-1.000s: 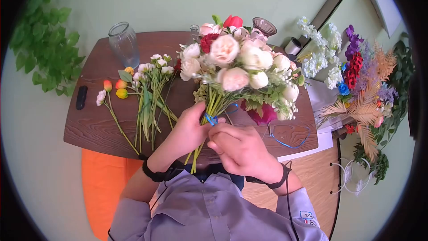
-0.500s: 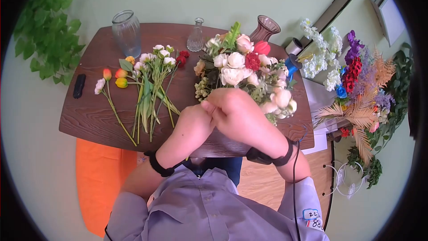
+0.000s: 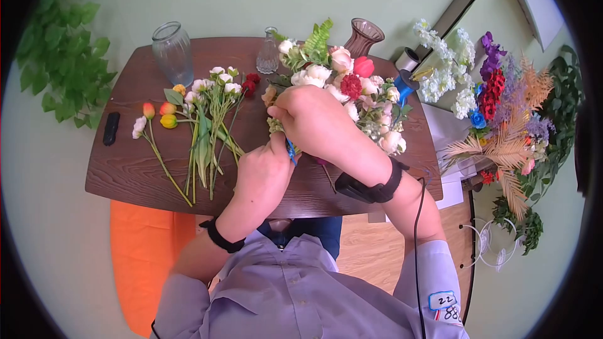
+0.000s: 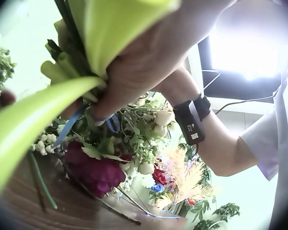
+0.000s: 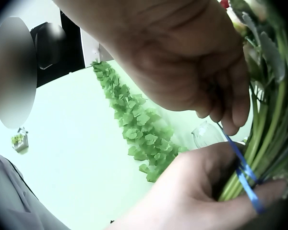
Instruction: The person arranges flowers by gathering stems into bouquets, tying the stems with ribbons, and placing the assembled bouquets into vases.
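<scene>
A bouquet (image 3: 352, 88) of white and pink roses, a red tulip, a red carnation and a fern leans away over the table. My left hand (image 3: 264, 176) grips its green stems (image 5: 261, 143), thumb and fingers round them. A thin blue ribbon (image 5: 249, 191) wraps the stems at that hand. From there it runs up, taut, to the curled fingers of my right hand (image 3: 314, 116), which pinch its end. In the head view the right hand hides part of the bouquet. A dark magenta flower (image 4: 93, 167) shows beneath the stems in the left wrist view.
Loose tulips and white flowers (image 3: 213, 97) lie at the table's left, beside a small black object (image 3: 111, 129). A tall glass vase (image 3: 171, 56), a small clear vase (image 3: 268, 53) and a brownish vase (image 3: 364, 36) line the back. More artificial flowers (image 3: 496, 113) stand at the right.
The bouquet has tipped away from me, down toward the table. My right hand has moved from beside the left hand up and forward, drawing the ribbon out from the stems.
</scene>
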Motion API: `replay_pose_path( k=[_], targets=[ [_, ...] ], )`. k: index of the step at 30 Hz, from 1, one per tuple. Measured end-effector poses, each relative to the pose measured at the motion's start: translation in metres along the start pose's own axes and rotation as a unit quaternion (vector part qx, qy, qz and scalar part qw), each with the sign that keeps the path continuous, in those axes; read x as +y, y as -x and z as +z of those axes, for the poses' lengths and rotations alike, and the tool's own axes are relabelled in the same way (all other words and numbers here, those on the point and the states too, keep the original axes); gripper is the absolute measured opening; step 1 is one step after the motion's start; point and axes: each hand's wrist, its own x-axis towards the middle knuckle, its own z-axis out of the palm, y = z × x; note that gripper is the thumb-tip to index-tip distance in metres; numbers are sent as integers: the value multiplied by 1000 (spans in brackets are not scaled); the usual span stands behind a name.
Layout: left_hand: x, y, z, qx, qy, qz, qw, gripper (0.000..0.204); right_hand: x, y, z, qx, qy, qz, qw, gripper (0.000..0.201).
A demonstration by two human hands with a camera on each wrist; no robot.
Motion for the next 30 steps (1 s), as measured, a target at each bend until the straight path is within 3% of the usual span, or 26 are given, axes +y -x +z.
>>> replay_pose_path(
  k=[4,11,16,18,20,21,22,23,24,25,26,28,30],
  targets=[
    [-2,2,-6,78,29,53,995,42,0,-10,-2,-19,13,22,999,24],
    [-12,-1,-12,64,7,109,992,34,-12,-23,-4,20,37,-6,999,29],
    [-19,-3,-12,82,85,48,992,26,-24,-22,-8,1,46,-45,998,25],
    [-30,-2,-8,78,121,6,990,25,-45,0,-27,111,3,-104,988,22],
    [-41,-1,-2,78,155,-41,984,24,-67,33,-49,146,-37,-94,984,17],
    [-45,-2,2,82,349,-109,927,24,-66,51,-47,157,-52,-94,982,14],
    [-49,-3,4,85,527,-170,828,24,-62,66,-43,167,-67,-93,979,13],
    [-52,-4,-3,66,519,-198,829,23,-58,78,-34,163,-72,-99,979,13],
    [-52,-6,-11,69,516,-201,830,23,-51,89,-21,126,-116,-50,984,15],
    [-50,-9,-20,56,558,-230,795,22,-43,94,-9,90,-159,1,983,18],
    [-47,-10,-27,36,598,-258,758,21,-36,93,2,93,-163,6,982,18],
    [-42,-13,-35,33,602,-265,752,22,-24,86,17,141,-268,85,949,22],
    [-44,-13,-43,21,653,-266,709,23,-20,77,23,147,-300,108,936,25]
  ],
)
